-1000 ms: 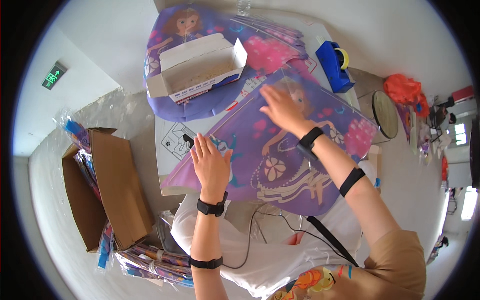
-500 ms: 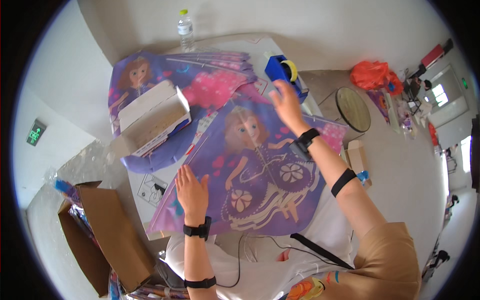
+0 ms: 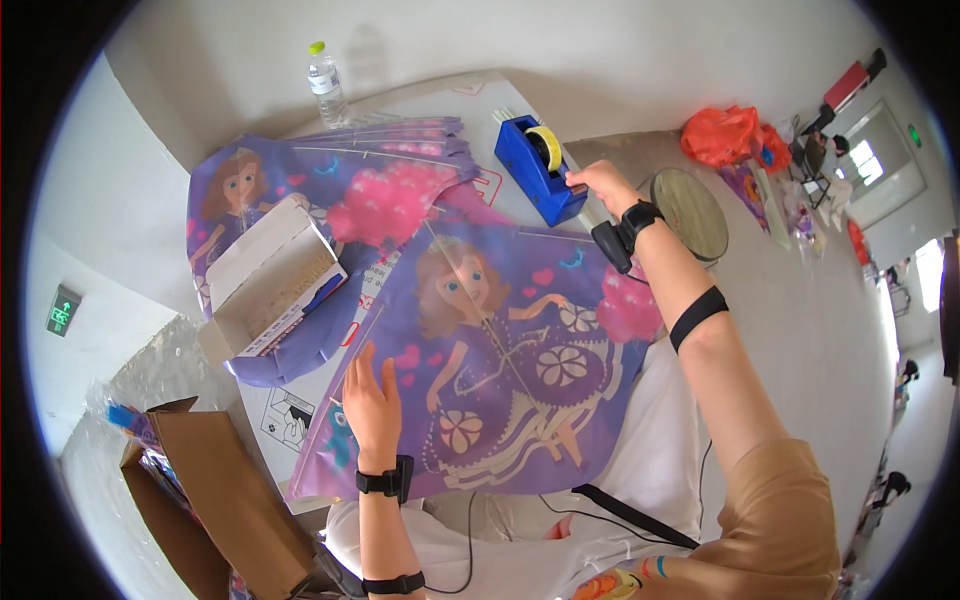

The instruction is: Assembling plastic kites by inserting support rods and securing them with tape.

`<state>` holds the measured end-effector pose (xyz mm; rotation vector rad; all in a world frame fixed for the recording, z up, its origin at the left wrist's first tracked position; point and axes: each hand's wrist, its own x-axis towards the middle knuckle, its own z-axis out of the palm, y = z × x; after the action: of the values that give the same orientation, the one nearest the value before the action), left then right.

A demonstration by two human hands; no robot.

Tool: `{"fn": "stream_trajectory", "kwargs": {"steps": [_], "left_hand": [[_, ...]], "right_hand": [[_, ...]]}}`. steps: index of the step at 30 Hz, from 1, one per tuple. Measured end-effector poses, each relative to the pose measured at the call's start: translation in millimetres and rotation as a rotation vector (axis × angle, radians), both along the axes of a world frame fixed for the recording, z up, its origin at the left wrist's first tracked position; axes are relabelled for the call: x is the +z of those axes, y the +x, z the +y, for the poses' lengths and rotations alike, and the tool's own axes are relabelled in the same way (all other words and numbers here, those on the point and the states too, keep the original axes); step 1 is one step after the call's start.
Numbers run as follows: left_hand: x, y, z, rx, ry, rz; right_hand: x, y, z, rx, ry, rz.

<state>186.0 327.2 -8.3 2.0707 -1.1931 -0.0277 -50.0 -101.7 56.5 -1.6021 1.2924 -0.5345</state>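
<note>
Plain white wall [image 3: 600, 70] spans the top of frame, faint soft shadow at upper left; a paler wall [image 3: 75, 210] runs down the left side, lit green sign [image 3: 63, 310] mounted low on it. Grey floor [image 3: 790, 370], smooth at right, rougher and patchy at lower left. White table [image 3: 480, 110] near centre; round greenish-grey stool [image 3: 690, 213] just right of it. Far right: bright window [image 3: 867, 162], a second glaring opening [image 3: 930, 288] below, daylight pale across that side.

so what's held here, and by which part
Left hand rests on the purple sheet, gripping nothing; right hand is at the blue tape dispenser, near end, hold unclear.
</note>
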Motion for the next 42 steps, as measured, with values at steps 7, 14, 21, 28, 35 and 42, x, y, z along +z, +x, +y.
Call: {"fn": "stream_trajectory", "kwargs": {"steps": [7, 14, 21, 28, 35, 42], "left_hand": [[8, -1, 3, 0.025, -0.01, 0.035], [10, 5, 18, 0.054, -0.014, 0.015], [9, 20, 35, 0.157, -0.088, 0.085], [24, 60, 77, 0.43, -0.104, 0.186], [7, 73, 85, 0.442, -0.134, 0.358], [1, 66, 92, 0.399, -0.067, 0.372]], "right_hand": [[4, -8, -1, -0.061, -0.127, -0.065], [-7, -32, 48, -0.091, -0.023, 0.088], [-80, -51, 23, -0.194, 0.511, -0.585], [-83, 44, 159, -0.121, 0.064, -0.353], [-71, 189, 327, 0.565, 0.154, -0.275], [-94, 226, 349, 0.447, 0.137, -0.132]]}}
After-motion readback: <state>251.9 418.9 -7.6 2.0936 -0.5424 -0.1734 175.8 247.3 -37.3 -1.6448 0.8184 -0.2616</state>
